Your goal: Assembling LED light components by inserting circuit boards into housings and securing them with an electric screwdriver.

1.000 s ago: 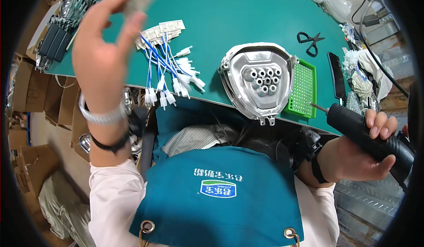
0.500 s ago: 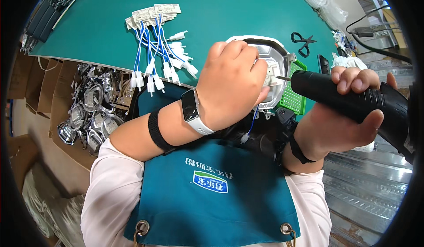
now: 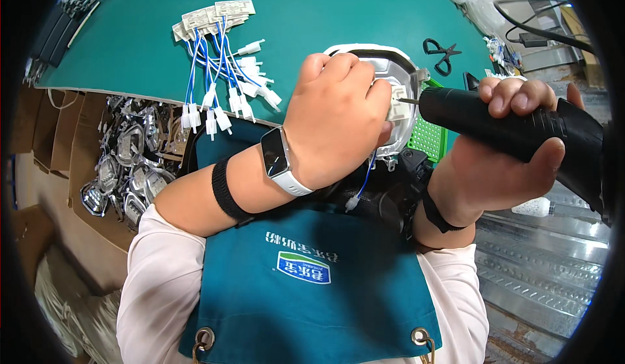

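Observation:
My left hand has its fingers curled over a silvery, dark-rimmed lamp housing, gripping it at the table's near edge. A small white circuit board lies inside the housing. From under that hand hangs a blue wire with a white connector. My right hand is wrapped round a black electric screwdriver, held nearly level. Its thin bit points left and its tip meets the board, as far as I can see. My left fingertips are partly hidden behind the hand.
On the green table lies a bundle of white boards with wires and connectors. Black scissors and a green perforated tray are near the housing. A carton of lamp housings stands left. A black cable runs at upper right.
The view has shifted slightly, so the table things sit a little higher and further left. Both hands keep their grips, and the screwdriver bit stays at the board.

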Tool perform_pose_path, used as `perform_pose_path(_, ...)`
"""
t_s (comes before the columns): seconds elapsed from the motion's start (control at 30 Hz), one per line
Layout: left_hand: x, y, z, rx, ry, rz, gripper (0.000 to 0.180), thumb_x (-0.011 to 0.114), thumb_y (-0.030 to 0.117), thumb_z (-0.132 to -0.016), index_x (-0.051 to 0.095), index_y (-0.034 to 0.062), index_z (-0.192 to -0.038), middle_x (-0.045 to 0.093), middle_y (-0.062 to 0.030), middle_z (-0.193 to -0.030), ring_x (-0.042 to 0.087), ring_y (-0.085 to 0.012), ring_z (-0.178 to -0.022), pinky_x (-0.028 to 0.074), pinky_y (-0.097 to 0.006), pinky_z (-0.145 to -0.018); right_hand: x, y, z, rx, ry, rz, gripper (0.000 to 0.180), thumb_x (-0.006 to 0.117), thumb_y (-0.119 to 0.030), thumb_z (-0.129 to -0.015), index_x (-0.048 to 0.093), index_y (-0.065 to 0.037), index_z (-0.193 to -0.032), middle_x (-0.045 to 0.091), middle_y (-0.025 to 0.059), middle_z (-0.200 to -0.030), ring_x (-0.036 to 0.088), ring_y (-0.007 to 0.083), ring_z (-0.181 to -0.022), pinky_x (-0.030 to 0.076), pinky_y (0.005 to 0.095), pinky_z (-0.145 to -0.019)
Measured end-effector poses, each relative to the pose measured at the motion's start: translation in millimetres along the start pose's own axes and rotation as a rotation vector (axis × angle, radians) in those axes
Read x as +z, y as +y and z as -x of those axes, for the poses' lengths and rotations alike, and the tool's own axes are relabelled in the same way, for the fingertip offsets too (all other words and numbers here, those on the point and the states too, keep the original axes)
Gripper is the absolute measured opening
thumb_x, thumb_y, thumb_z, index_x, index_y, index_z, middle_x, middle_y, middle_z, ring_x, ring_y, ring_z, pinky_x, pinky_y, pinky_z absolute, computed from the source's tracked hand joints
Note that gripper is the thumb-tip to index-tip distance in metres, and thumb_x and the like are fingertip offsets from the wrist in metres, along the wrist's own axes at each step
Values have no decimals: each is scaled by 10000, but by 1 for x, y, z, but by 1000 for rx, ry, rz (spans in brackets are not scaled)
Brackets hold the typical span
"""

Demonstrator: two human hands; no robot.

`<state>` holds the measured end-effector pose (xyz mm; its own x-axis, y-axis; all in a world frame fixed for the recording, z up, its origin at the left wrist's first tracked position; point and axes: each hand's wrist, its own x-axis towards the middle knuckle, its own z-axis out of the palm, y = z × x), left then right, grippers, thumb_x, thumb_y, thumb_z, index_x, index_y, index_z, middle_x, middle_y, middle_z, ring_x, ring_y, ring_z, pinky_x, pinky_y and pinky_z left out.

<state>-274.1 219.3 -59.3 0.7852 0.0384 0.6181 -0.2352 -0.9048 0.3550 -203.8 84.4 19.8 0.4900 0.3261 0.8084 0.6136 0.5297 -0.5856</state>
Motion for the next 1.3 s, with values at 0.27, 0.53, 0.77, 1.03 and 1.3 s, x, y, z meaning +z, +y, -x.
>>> perform_pose_path(0.27, 4, -1, 4, -5, 33, -17, 368, 778, 221, -616, 604, 85, -910, 593, -21, -936, 547, -205, -954, 348, -392, -850, 2, 5, 2, 54, 52, 79, 567, 582, -403, -886, 373, -76, -1301, 526, 93, -879, 491, 212, -755, 398, 408, -747)
perform_pose_path(0.53, 15, -7, 7, -26, 109, 27, 369, 788, 223, -623, 612, 114, -929, 599, 4, -935, 558, -193, -955, 327, -435, -871, -1, 17, -4, 70, 24, 67, 528, 594, -367, -880, 394, -44, -1248, 534, 105, -868, 488, 207, -741, 400, 402, -734)
perform_pose_path(0.77, 16, -5, 11, -43, 138, 68, 379, 793, 214, -627, 613, 119, -946, 596, 3, -918, 558, -199, -942, 328, -432, -869, 0, 25, -9, 132, 3, 23, 501, 614, -281, -879, 389, 19, -1211, 535, 105, -816, 494, 196, -689, 415, 380, -686)
perform_pose_path(1.03, 10, -8, 10, -42, 88, 60, 360, 789, 239, -643, 630, 117, -942, 591, -1, -911, 553, -199, -929, 320, -415, -880, -12, -40, 9, -6, 178, -191, 528, 646, -345, -758, 461, -77, -1174, 440, 44, -851, 462, 178, -710, 387, 353, -699)
perform_pose_path(1.3, 14, -14, 9, -37, 84, 71, 363, 788, 230, -626, 630, 100, -925, 603, -15, -888, 560, -214, -911, 319, -404, -866, -47, -8, 41, 48, 358, 198, 553, 570, -269, -856, 340, 9, -1276, 520, 112, -790, 510, 191, -651, 458, 381, -666)
